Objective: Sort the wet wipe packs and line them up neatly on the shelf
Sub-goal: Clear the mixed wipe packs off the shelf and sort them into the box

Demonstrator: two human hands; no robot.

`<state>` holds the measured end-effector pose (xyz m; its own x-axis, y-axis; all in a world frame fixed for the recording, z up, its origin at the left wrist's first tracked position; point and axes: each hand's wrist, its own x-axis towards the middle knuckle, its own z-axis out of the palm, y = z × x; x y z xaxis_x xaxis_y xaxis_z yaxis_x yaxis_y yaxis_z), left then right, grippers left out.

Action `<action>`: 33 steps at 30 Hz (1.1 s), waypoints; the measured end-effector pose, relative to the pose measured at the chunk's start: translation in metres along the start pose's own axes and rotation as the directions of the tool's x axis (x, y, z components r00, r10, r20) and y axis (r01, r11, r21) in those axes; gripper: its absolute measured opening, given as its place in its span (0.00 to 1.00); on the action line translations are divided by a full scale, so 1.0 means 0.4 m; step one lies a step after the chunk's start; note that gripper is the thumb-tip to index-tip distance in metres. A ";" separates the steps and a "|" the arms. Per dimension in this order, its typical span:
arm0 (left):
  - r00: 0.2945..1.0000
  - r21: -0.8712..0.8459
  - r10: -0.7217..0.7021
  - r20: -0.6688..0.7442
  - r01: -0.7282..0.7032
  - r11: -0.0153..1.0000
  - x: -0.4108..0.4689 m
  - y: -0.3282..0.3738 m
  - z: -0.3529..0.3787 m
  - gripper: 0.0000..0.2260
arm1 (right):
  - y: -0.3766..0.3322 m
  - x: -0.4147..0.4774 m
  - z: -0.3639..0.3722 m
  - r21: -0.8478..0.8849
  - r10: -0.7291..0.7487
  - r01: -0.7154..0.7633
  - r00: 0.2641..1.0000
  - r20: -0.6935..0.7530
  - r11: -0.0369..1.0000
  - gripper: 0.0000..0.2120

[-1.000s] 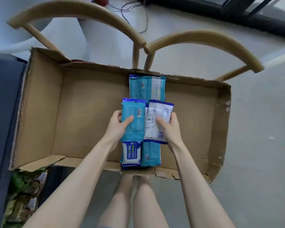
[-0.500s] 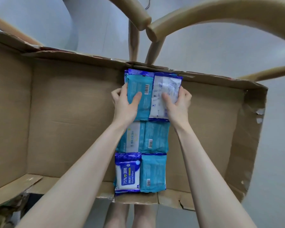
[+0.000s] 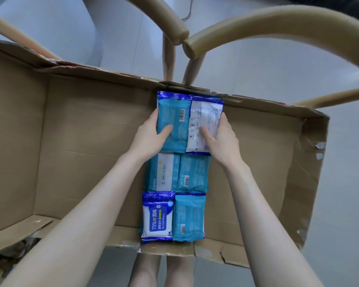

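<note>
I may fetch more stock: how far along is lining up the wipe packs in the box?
Done: two pairs lie side by side, the alcohol wipes pack and near teal pack, then the middle pair. In hand: the left hand grips the far teal pack, the right hand the white pack, both at the far wall of the box. Left: probably just letting go; no loose packs show.
</note>
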<state>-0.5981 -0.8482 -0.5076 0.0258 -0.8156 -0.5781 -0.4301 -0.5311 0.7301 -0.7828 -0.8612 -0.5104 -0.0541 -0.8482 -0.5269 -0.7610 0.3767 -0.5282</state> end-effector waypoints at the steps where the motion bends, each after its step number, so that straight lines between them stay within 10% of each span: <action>1: 1.000 0.063 -0.009 0.002 0.009 0.998 -0.018 0.010 -0.011 0.21 | -0.007 -0.017 -0.010 -0.045 -0.014 0.014 1.000 -0.004 0.999 0.29; 14: 0.948 0.322 0.168 -0.269 -0.076 0.944 -0.550 0.180 -0.209 0.15 | -0.305 -0.440 -0.202 -0.238 -0.445 0.448 0.893 0.069 0.862 0.18; 24: 0.734 0.176 0.112 -0.670 0.011 0.984 -1.181 0.093 -0.379 0.15 | -0.542 -0.927 -0.138 -0.162 -0.819 0.845 0.534 0.209 0.509 0.15; 33: 0.548 -0.003 -0.086 -0.832 0.150 0.989 -1.642 -0.204 -0.359 0.14 | -0.576 -1.344 0.137 -0.092 -0.867 0.954 0.299 0.399 0.286 0.11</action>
<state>-0.4503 -0.3023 -0.1351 0.8020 -0.5924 -0.0757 -0.4185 -0.6479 0.6365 -0.5430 -0.4714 -0.1420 0.9015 -0.4314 0.0352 -0.3289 -0.7357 -0.5921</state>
